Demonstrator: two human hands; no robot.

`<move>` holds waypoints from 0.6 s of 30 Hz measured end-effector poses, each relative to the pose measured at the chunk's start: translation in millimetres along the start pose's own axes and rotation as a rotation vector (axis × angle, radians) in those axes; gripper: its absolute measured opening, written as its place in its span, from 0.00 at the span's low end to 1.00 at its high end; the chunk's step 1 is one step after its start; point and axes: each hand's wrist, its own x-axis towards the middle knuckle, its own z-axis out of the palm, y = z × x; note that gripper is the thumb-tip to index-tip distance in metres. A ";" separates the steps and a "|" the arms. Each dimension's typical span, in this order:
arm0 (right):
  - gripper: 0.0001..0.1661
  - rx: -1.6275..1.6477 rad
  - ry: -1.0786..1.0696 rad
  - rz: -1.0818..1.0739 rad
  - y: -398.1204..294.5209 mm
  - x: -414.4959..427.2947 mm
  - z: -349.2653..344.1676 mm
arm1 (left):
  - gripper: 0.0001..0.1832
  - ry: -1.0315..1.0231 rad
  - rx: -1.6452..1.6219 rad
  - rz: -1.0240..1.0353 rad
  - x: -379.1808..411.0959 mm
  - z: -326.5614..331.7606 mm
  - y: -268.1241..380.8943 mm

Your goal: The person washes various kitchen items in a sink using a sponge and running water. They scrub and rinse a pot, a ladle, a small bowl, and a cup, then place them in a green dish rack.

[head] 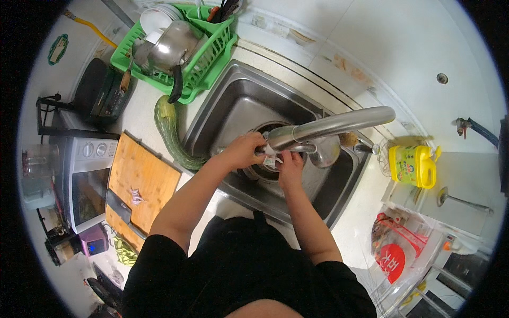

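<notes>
Both of my hands meet over a stainless steel sink (pixel 254 107), just below the head of a metal faucet (pixel 342 123). My left hand (pixel 246 149) grips a small white item (pixel 270 161) with printing on it, partly hidden by the faucet and my fingers. From the other side, the fingertips of my right hand (pixel 291 165) pinch the same item's edge. What the item is, I cannot tell. Beneath the hands lies a round drain basket (pixel 262 175). A long green squash (pixel 171 133) rests against the sink's left rim.
A green dish rack (pixel 206 59) holds a pot and bowls. To the left lies a wooden cutting board (pixel 159 171) with a cleaver (pixel 119 204) and garlic cloves (pixel 136 196), beside a microwave (pixel 89 175). A yellow detergent jug (pixel 413 166) and a red-printed plastic bag (pixel 393 246) are at right.
</notes>
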 end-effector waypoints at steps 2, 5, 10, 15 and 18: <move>0.15 0.030 -0.005 -0.080 -2.4 -0.3 -1.2 | 0.22 0.175 0.115 0.082 6.1 6.6 -4.3; 0.16 -0.074 0.155 -0.201 -23.5 -6.5 6.8 | 0.29 0.543 0.307 -0.051 9.2 17.7 19.0; 0.15 0.114 0.145 -0.218 -35.8 -15.1 14.3 | 0.29 0.527 -0.887 -0.552 31.3 95.2 -13.8; 0.14 0.086 0.108 -0.154 -21.5 -18.9 7.5 | 0.18 0.161 -1.801 -0.301 28.2 86.3 21.2; 0.12 -0.110 0.155 -0.121 -23.6 -24.1 6.8 | 0.17 0.259 -1.931 -0.351 22.6 84.2 16.2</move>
